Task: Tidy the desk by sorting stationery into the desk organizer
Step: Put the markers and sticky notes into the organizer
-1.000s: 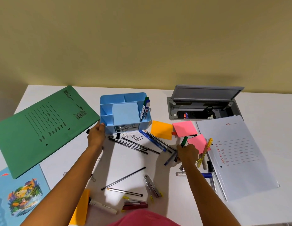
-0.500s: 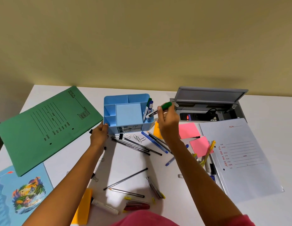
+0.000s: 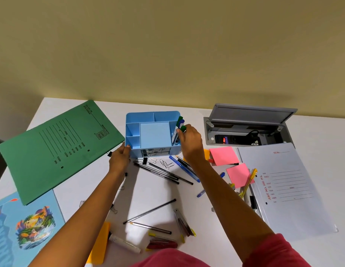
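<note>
Ok, status: right hand [image 3: 191, 140] is at the right-hand slot of the blue organizer [image 3: 136, 153], fingers pinching a green-capped marker [image 3: 183, 128]. The marker's long axis is near upright, cap up and barrel down in the slot, and it lies just left of the hand. It leans against two other markers [image 3: 179, 120] in the same slot, one with a green cap and one with a blue cap. I can't tell whether the barrel has bottomed out.

Left hand [image 3: 119, 159] rests on the organizer's near-left corner, fingertips on the wall, holding nothing else. It looks like a brace.

My read is that this is the drop-in step, with letting go next. The exit should go straight up along the marker axis; a sideways pull risks tipping the neighbours.

The likely next pick is the black pens [image 3: 160, 172] and blue pen [image 3: 184, 168], just in front of the organizer and lying diagonally. The right hand is nearer the blue pen.

Legible text:
- White file [image 3: 287, 187], right of the organizer: "ART NO. 1011 P.L" in red.
- Green folder [image 3: 60, 149], left of the organizer: boxed "PTC" logo. The rest is upside down and too small to read.
</note>
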